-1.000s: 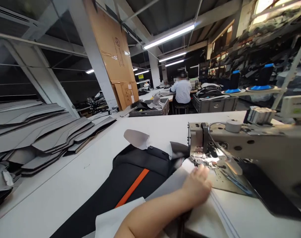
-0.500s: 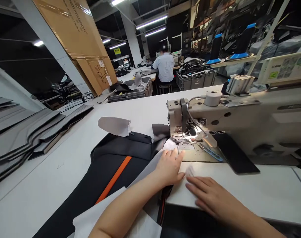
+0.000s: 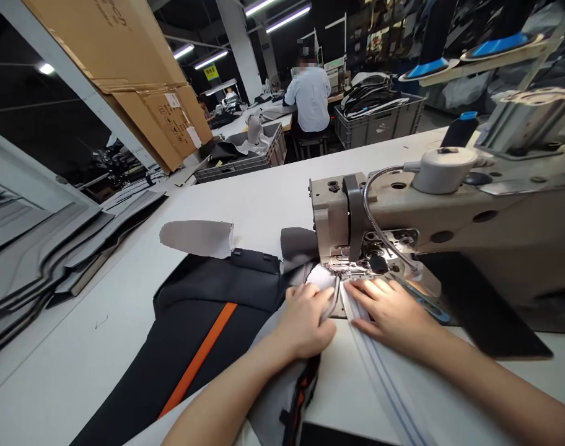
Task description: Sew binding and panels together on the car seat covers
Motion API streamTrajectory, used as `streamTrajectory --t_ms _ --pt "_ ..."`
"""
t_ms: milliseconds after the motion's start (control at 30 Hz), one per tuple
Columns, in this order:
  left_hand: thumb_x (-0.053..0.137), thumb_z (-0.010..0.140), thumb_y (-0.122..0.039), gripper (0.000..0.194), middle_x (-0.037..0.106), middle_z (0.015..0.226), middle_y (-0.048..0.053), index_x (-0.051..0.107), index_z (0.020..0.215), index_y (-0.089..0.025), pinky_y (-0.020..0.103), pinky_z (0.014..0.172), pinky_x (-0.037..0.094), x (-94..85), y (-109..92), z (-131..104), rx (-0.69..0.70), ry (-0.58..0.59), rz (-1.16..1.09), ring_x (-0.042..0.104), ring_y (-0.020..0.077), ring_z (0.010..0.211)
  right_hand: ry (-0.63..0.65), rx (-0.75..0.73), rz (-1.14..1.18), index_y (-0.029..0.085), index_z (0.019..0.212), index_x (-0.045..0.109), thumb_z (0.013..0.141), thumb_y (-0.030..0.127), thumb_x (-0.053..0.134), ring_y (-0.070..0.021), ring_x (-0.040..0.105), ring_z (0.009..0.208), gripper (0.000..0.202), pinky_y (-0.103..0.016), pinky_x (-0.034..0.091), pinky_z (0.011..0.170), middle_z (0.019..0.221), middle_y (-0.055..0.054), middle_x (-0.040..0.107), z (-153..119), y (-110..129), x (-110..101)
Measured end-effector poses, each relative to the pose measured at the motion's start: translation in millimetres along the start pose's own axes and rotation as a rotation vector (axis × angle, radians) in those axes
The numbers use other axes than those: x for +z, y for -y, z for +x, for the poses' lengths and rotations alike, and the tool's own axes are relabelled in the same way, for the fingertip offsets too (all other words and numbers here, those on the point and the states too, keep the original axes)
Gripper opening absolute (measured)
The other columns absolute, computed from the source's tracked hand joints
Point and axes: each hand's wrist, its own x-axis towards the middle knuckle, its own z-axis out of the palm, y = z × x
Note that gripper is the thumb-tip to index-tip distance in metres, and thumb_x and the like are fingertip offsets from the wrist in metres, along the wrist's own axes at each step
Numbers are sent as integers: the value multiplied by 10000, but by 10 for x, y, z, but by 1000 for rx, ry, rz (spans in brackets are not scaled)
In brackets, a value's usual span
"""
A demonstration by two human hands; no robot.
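My left hand (image 3: 305, 319) presses on the grey edge of a dark fabric piece (image 3: 208, 322) with an orange stripe (image 3: 201, 356), its fingers bent and close together just left of the needle area. My right hand (image 3: 385, 306) lies over the top end of a white strip with blue lines (image 3: 389, 396), fingertips beside the presser foot. The strip runs down toward the near edge. The sewing machine (image 3: 331, 217) stands right in front of both hands, its lamp lighting the needle area. Blue-handled snips (image 3: 433, 306) lie partly behind my right hand.
Stacked grey panels (image 3: 73, 248) lie at the left. A black pad (image 3: 487, 303) rests on the machine bed at the right. Beyond the white table (image 3: 245, 198) are grey crates (image 3: 385, 127), a cardboard box (image 3: 157, 118) and a seated person (image 3: 310, 96) facing away.
My right hand has moved up to the needle area, and the white strip now lies under it. My left hand stays on the fabric. The view has come closer to the machine.
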Motion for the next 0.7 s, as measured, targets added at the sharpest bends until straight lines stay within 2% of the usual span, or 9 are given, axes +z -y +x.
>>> streamTrajectory --t_ms 133,233,333,433,533,600,700 --pt "374 724 -192 594 526 1043 67 406 1317 -194 378 874 350 -41 89 20 -32 -7 -78 461 222 970 24 52 40 136 1201 562 788 470 594 -289 525 951 532 -390 402 740 1075 -130 601 82 53 10" --pt "399 737 -231 573 523 1013 77 414 1309 -203 392 828 357 6 1 19 -24 10 13 453 240 934 -6 119 82 143 1195 561 799 482 583 -299 513 995 521 -398 399 766 1127 -141 588 104 142 81" --pt "427 758 -280 471 525 982 82 476 1218 -197 411 817 356 52 -120 19 -8 37 110 445 253 920 -35 157 144 124 1199 547 798 460 583 -305 515 1016 525 -414 412 771 1153 -152 576 81 168 115" --pt "444 771 -323 411 524 984 97 503 1148 -171 435 838 347 73 -196 30 7 53 191 446 262 913 -55 101 281 130 1262 493 817 429 566 -285 527 1036 541 -402 432 804 1169 -141 580 18 62 83" --pt "449 773 -333 381 526 970 103 516 1107 -161 439 850 337 75 -226 38 22 57 238 449 266 904 -43 69 384 210 1148 579 905 320 455 -221 571 939 295 -342 445 786 1051 -80 623 -43 -95 41" --pt "448 772 -326 363 529 953 99 520 1088 -162 436 849 334 78 -233 35 27 55 251 450 266 898 -36 64 350 234 1046 630 928 256 393 -199 574 832 266 -330 438 729 944 -65 612 -56 -156 35" --pt "450 770 -325 358 530 946 95 520 1081 -164 431 849 334 94 -232 23 27 31 253 453 261 889 -22 22 276 215 1127 603 927 226 375 -214 545 822 304 -343 417 685 937 -89 574 -36 -154 47"
